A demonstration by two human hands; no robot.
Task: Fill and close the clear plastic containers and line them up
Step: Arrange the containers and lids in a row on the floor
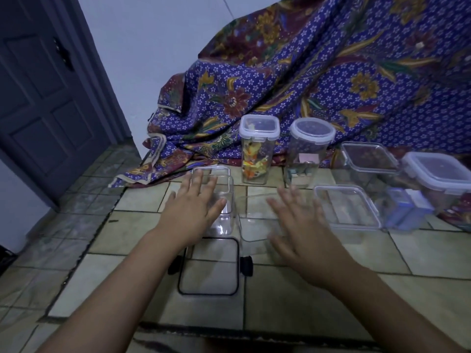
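Note:
My left hand (192,207) hovers flat, fingers straight, over a tall empty clear container (221,200) lying or standing at the table's middle left. My right hand (303,235) is spread and motion-blurred over another empty clear container (251,217) beside it. A clear lid with a black seal and black clips (209,266) lies flat near me between my forearms. At the back stand two closed containers: a square one with yellow items (257,154) and a round one (305,154). Neither hand holds anything.
On the right sit an open clear box (348,207), another open box (369,159) behind it, a closed box (441,174) with dark contents, and a blue item (405,207). A purple floral cloth (331,72) drapes behind. The tiled tabletop (127,233) ends at left.

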